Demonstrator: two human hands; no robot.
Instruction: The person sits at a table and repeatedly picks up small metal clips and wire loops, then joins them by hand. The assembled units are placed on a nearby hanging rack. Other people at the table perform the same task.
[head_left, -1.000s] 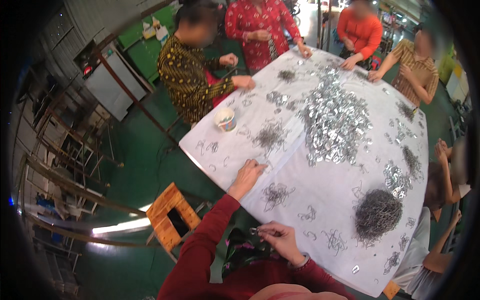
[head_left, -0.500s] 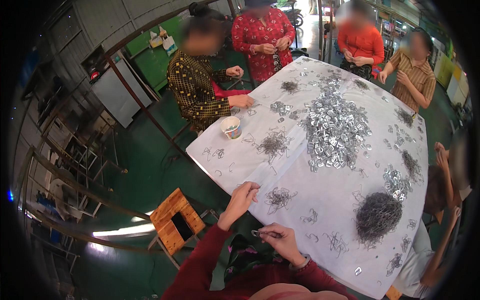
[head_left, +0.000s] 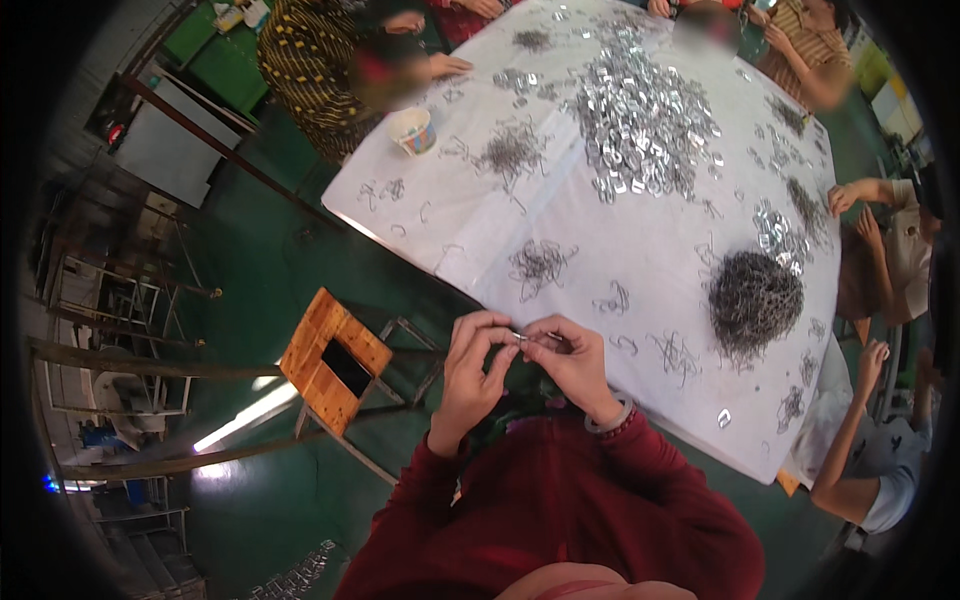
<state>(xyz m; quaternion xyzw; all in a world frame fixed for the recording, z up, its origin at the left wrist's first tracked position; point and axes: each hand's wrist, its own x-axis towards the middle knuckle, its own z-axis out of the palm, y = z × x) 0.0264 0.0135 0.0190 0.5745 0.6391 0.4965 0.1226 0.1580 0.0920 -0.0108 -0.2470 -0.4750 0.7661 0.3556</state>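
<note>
In front of my chest, at the near table edge, my left hand [head_left: 472, 372] and my right hand [head_left: 572, 362] meet fingertip to fingertip. A small silver metal buckle [head_left: 519, 338] is pinched between them, mostly covered by the fingers. Whether a wire hook is also held there, I cannot make out. Just beyond my hands, a loose cluster of thin bent wire hooks [head_left: 540, 266] lies on the white-covered table [head_left: 590, 330]. A large heap of silver buckles [head_left: 645, 125] covers the far middle.
A dense ball of wire hooks [head_left: 755, 305] sits at the right, beside a small pile of buckles [head_left: 780, 240]. A white tub [head_left: 413, 132] stands far left. Several people work around the table. A wooden stool [head_left: 330, 350] with a black phone [head_left: 347, 369] is at my left.
My left hand has come back from the table edge and met my right hand at the buckle. The view has tilted down, so the table appears higher.
</note>
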